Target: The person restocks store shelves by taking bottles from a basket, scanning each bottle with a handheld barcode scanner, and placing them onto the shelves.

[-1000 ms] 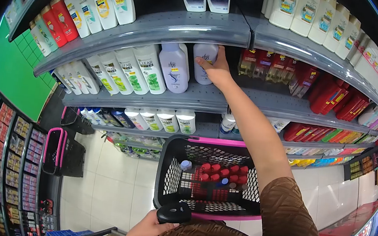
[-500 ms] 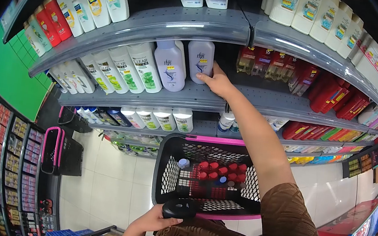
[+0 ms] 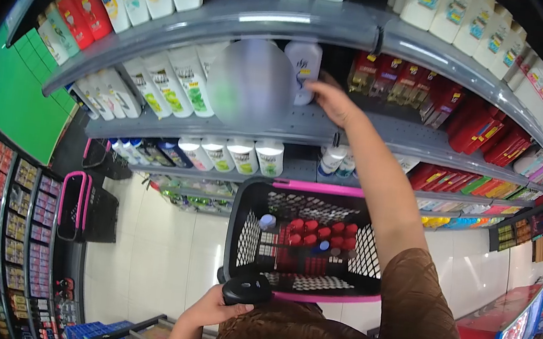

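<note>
My right hand (image 3: 334, 103) reaches to the middle shelf and is closed on the right side of a lilac shampoo bottle (image 3: 302, 72), thumb in front. The bottle stands upright on the shelf. A round blurred patch hides what is directly left of it. Low in the view, my left hand (image 3: 210, 308) is closed around a black rounded object (image 3: 247, 290), whose kind I cannot make out, near the basket's close rim. Below the shelves, the black shopping basket with pink edges (image 3: 329, 189) holds several red-capped bottles (image 3: 321, 232) and a lilac-capped bottle (image 3: 267, 222).
White shampoo bottles (image 3: 189, 80) stand left of the blurred patch, and red bottles (image 3: 480, 130) fill the shelf's right side. Curved clear shelf edging (image 3: 262, 20) runs above my right hand. More black baskets with pink handles (image 3: 73, 204) stand on the floor at left.
The view has shifted, so the shelves sit slightly higher and further right. My right hand stays at the lilac bottle. A round blur now covers the neighbouring bottles.
</note>
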The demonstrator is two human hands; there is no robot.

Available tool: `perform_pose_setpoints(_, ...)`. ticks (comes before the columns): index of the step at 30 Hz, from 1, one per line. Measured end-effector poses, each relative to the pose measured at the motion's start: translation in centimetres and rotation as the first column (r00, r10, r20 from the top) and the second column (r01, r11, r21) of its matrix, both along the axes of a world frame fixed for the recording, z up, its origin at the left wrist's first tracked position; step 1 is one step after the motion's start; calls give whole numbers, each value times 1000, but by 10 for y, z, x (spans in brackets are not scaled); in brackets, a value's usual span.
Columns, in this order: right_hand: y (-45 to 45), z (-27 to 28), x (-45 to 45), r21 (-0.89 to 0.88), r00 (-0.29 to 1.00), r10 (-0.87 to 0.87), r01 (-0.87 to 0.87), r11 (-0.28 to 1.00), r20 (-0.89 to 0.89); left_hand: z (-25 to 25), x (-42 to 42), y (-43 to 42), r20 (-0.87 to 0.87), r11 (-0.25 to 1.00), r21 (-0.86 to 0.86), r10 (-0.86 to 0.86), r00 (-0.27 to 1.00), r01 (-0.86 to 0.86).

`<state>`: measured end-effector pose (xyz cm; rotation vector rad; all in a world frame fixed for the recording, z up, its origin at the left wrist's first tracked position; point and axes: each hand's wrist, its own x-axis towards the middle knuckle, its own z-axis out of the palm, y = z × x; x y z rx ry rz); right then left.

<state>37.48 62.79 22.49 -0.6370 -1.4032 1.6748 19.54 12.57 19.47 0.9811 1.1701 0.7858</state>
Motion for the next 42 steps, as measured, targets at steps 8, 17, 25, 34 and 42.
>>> perform_pose_setpoints(8, -186, -84, 23, 801, 715, -685, 325, 503, 140, -22, -57, -27, 24, 980, -149, 134, 991, -129)
perform_pose_setpoints(17, -244, -323, -65, 33, 104, 9, -402, 915, 995, -57, -125, -23, 61, 993, -115, 11, 998, -4)
perform_pose_setpoints(25, -247, -460, -109, 148, 86, -142, -75, 986, 986, -68, -203, -38, 21, 970, -232, -68, 997, 71)
perform_pose_setpoints(34, -279, -346, -84, 61, 317, -132, 224, 973, 939, -83, -256, -39, 74, 988, -152, -26, 997, 37)
perform_pose_setpoints(42, -364, -106, -21, 208, 701, -463, 422, 882, 542, -86, -246, 1, 140, 996, -10, -91, 986, 93)
